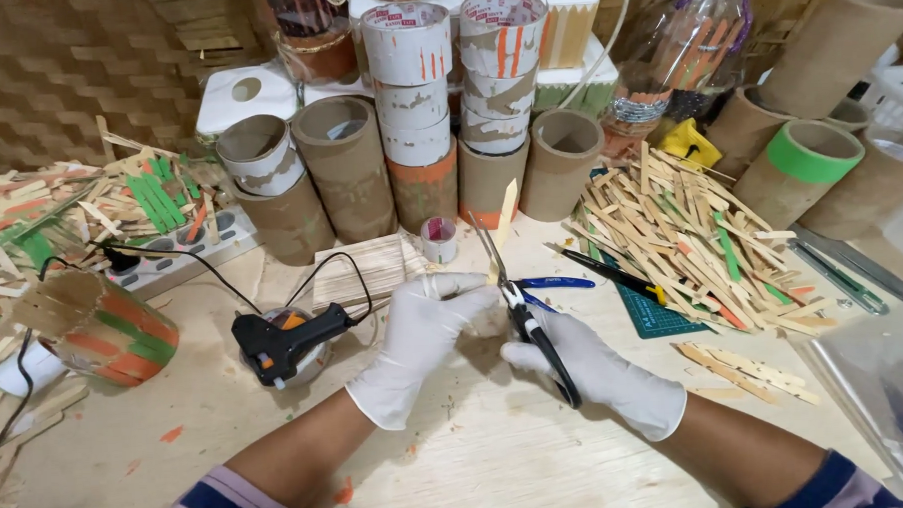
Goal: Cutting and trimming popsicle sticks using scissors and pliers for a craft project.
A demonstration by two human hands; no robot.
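Observation:
Both my hands wear white gloves. My left hand (424,335) pinches a thin pale wooden stick (504,222) that stands upright between the hands. My right hand (601,371) grips black-handled scissors (521,307), whose blades point up and meet the stick near its lower end. A black and orange glue gun (280,345) rests on the table just left of my left hand, its black cord running off to the left.
Cardboard tubes (346,163) and stacked tape cores (411,75) line the back. A heap of wooden sticks (686,231) lies at right on a green cutting mat (654,315). A striped tube (104,331), a power strip (186,255) and more sticks sit left.

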